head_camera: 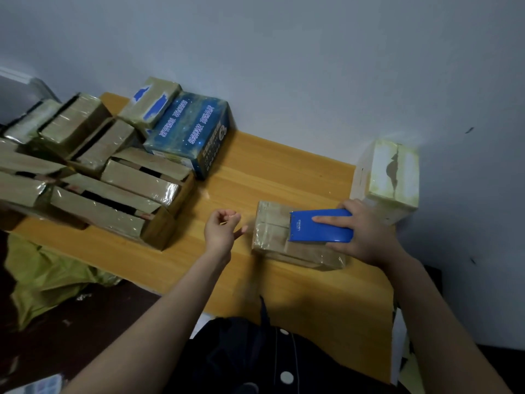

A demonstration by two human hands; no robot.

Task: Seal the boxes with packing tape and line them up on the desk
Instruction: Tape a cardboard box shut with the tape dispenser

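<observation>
while your right hand [366,234] is pressing the blue dispenser [321,227] onto the top of the box [272,243] in the lower right-centre of the frame, you are gripping it firmly: the index finger is lying straight along its back and the thumb and other fingers are wrapping its sides. your left hand [220,230] is hovering just left of the box, apart from it, with the fingers loosely curled and nothing showing in them.

the box is lying flat on the desk [284,166], its brown card glossy with tape. it is probably handling as light and fairly stiff, but that taped skin is likely making it slippery, so it may be sliding under the dispenser's pull. you are best steadying it with the left palm flat on its left end, and lifting it by the short ends, where the corners are stiffest, since the wide faces may be denting under a squeeze.

the pile [127,180] is filling the left of the frame, some flaps gaping, beside a dark blue carton [187,132] at upper centre. a pale carton [389,177] is standing at the right, by the wall.
</observation>
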